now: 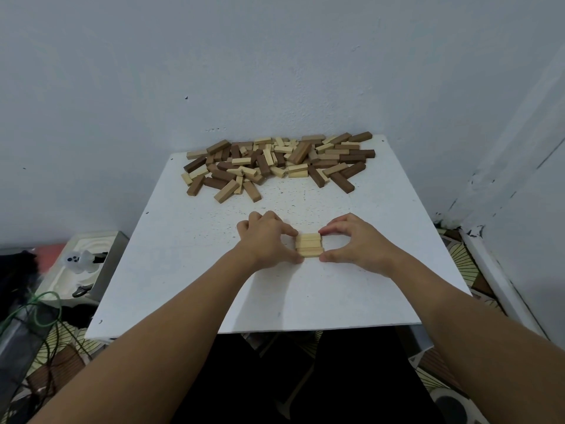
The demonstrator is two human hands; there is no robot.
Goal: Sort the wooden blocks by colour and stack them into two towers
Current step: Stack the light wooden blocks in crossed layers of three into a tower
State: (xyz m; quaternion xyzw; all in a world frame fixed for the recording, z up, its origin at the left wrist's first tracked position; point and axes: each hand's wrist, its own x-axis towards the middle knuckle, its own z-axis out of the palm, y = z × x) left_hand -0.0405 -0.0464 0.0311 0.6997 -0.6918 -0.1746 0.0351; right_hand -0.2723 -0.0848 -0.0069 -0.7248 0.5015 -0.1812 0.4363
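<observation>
Both hands are down at the near-middle of the white table (189,270), squaring up a small set of pale blocks (308,245). Left hand (265,240) pinches the set's left end w/ thumb and forefinger; right hand (354,241) does the same on the right end, fingers curled round the block ends. The set looks like three or four light pieces side by side, poss. two layers, but the angle makes the count hard to tell.

The rest, a mixed heap of blocks (278,162), dark and light jumbled, sits at the far edge of the table against the wall (275,71), well apart from the hands.

Handling, as a judgement: small rigid wood sticks, light, not fragile, prob. smooth enough to slide on each other and on the tabletop. Light weight means a stack nudges out of line easily, so pressing in from both short ends, as here, is the sensible hold for aligning. For single blocks from the heap, a thumb-and-finger pinch across the long sides should do; dark ones are partly buried, so lift from the top of the heap
</observation>
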